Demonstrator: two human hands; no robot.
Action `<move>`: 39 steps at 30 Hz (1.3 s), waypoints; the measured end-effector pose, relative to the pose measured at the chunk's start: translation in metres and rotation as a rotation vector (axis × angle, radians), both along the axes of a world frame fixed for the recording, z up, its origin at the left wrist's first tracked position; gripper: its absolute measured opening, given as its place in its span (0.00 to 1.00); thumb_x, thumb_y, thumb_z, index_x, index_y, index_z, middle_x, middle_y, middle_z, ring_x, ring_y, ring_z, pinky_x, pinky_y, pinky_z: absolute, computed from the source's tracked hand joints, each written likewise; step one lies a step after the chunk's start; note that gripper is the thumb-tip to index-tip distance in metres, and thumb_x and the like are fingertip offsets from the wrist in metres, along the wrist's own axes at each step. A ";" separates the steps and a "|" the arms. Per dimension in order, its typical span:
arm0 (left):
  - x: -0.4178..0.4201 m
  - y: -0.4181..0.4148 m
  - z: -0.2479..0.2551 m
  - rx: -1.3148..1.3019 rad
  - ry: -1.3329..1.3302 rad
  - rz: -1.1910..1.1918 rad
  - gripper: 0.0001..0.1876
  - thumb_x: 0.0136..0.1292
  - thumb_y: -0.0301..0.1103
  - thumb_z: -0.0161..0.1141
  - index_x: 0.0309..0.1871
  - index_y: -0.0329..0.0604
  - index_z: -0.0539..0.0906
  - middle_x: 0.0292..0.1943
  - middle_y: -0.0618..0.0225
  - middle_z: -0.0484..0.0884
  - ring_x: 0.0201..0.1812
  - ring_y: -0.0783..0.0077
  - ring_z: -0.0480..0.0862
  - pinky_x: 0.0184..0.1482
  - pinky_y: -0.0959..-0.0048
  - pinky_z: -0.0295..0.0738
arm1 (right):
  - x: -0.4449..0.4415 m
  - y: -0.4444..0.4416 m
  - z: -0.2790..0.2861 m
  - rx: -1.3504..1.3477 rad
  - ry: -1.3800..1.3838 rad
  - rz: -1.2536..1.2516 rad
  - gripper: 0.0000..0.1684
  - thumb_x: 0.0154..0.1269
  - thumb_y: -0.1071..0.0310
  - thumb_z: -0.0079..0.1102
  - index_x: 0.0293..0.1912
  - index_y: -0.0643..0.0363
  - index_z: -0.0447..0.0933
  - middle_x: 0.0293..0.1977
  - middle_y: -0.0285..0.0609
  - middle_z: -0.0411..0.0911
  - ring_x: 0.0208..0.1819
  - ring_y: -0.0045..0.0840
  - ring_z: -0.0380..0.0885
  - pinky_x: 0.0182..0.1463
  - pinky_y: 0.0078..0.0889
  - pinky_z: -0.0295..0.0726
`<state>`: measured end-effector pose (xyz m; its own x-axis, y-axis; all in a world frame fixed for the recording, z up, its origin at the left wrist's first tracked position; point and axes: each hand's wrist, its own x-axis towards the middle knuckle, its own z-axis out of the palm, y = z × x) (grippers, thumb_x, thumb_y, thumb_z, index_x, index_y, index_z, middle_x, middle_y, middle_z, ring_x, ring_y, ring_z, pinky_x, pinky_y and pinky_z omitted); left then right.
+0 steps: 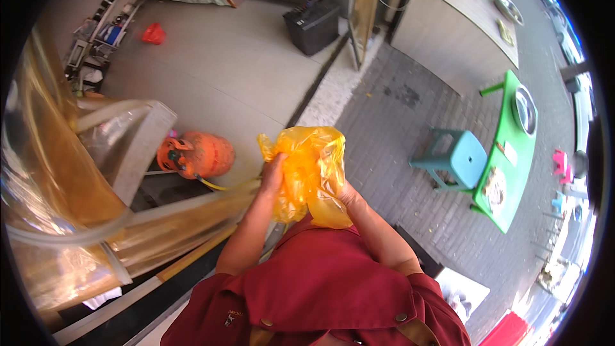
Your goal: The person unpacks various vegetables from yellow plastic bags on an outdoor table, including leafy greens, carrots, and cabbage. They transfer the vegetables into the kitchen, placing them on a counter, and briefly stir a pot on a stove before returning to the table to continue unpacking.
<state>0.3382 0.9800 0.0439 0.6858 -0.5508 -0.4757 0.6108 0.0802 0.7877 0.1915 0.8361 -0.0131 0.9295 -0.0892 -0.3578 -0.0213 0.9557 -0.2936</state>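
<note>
A crumpled yellow plastic bag (310,168) is held up in front of my dark red apron (331,278). On its left side, my left hand (274,173) grips the plastic with the thumb lying over it. The fingers of my right hand (348,194) are mostly hidden behind the bag's right side, where the wrist comes up to it. Light shines through the thin film, but whatever may be inside cannot be made out.
An orange gas cylinder (204,154) with a yellow hose stands left of the bag. Right are a blue plastic stool (456,158) and a green table (521,158) bearing a metal basin (524,109). A black bin-like box (312,26) sits near the stone threshold (331,91).
</note>
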 end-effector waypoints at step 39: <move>1.227 -0.036 0.074 0.249 -0.940 0.206 0.38 0.77 0.42 0.56 0.82 0.36 0.54 0.82 0.49 0.55 0.82 0.55 0.56 0.80 0.59 0.53 | 1.365 -0.084 0.183 -1.441 -0.377 0.295 0.16 0.72 0.67 0.56 0.54 0.64 0.81 0.50 0.46 0.83 0.54 0.30 0.80 0.57 0.35 0.79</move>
<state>1.5652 0.9443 0.1184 0.9145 -0.3367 0.2243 -0.2777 -0.1191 0.9533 1.5565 0.7519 0.1695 0.9906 0.0550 0.1255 0.1331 -0.1677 -0.9768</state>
